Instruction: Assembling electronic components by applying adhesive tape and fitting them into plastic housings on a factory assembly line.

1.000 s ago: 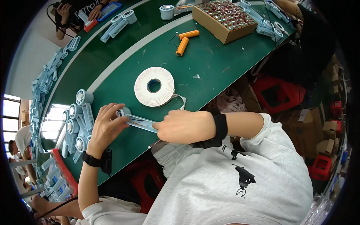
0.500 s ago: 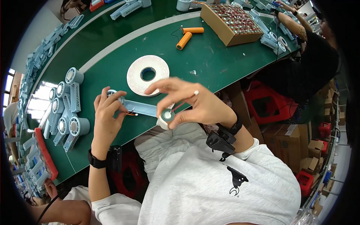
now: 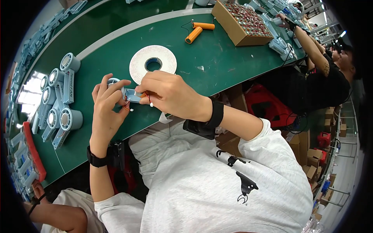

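Note:
My left hand (image 3: pixel 107 106) grips a light-blue handheld fan housing (image 3: pixel 133 95) by its round head, above the near edge of the table. The channel of its handle faces up. My right hand (image 3: pixel 171 93) is closed at the handle, holding an orange battery (image 3: pixel 143 94) against the channel. Fingers cover most of the battery. Its red wire and white connector (image 3: pixel 151 105) hang below the fingertips. Thin wires with another small connector (image 3: pixel 131 110) come out of the housing near my left fingers. A curled white paper strip (image 3: pixel 164 118) is just below my right hand.
A roll of white tape (image 3: pixel 167 58) lies just beyond my hands. Two orange batteries (image 3: pixel 194 35) lie farther back, near a cardboard box (image 3: pixel 248 40) packed with battery ends. Several blue fan housings (image 3: pixel 71 118) stand at left, by a red-edged tray (image 3: pixel 34 151). A co-worker (image 3: pixel 322 81) sits at right.
My right hand has moved left and turned over, bringing the battery from the handle's end to its channel. My left hand still holds the housing. The white strip now shows below my right hand.

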The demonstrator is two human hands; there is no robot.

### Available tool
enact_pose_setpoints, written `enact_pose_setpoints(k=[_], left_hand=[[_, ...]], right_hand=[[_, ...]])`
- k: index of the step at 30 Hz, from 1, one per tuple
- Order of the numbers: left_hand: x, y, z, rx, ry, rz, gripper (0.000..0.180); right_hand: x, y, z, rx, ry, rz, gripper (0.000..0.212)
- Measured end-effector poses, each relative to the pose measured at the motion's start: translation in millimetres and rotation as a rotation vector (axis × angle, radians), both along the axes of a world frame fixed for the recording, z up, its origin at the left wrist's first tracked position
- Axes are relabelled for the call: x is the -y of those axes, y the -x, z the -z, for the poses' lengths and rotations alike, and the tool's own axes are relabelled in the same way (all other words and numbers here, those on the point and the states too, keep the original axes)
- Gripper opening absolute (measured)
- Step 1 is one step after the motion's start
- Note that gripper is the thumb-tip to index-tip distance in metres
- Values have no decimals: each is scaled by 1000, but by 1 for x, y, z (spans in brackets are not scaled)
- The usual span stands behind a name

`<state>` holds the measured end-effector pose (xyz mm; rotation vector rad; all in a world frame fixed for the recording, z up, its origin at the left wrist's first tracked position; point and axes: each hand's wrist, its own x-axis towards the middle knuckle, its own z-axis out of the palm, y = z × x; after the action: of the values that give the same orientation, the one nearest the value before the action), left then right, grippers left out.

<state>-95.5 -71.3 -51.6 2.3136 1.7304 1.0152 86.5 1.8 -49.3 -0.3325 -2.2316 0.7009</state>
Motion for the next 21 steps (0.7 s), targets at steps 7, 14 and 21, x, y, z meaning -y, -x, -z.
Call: enact_pose_setpoints(k=[7,14,21], left_hand=[[1,3,5,141,-31,10,29],[0,12,11,376,9,106,29],[0,12,1,446,88,131,28]], right_hand=[[-14,15,-13,408,93,-106,12],[-26,30,-29,691,178,-195,20],[-47,28,-6,676,56,-354,42]])
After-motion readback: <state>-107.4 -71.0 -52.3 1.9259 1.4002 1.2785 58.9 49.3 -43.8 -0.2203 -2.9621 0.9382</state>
